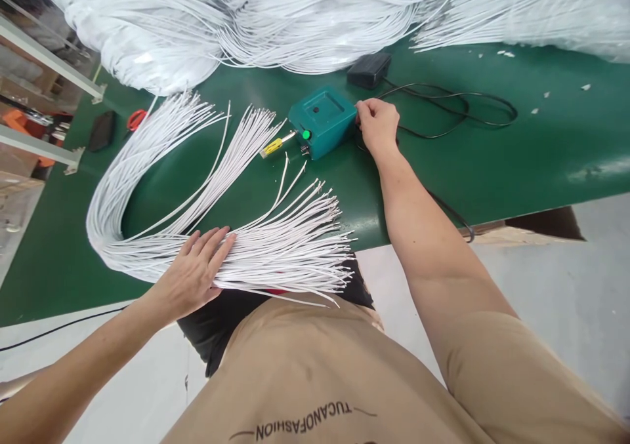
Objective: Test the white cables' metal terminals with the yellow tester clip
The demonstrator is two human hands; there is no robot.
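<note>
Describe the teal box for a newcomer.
Find the green table, then the middle pile of white wires along its far side. Just nearer sits the teal box, set apart from the smaller black box beyond by its colour and round green button.

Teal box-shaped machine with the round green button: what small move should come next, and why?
Perhaps shift the right hand from the teal box-shaped machine to the two thin white stray wires: their ends lie near the machine's yellow front piece, and the left hand rests on the fanned white wire bundle. What the right fingertips do is hidden, so check first.
</note>
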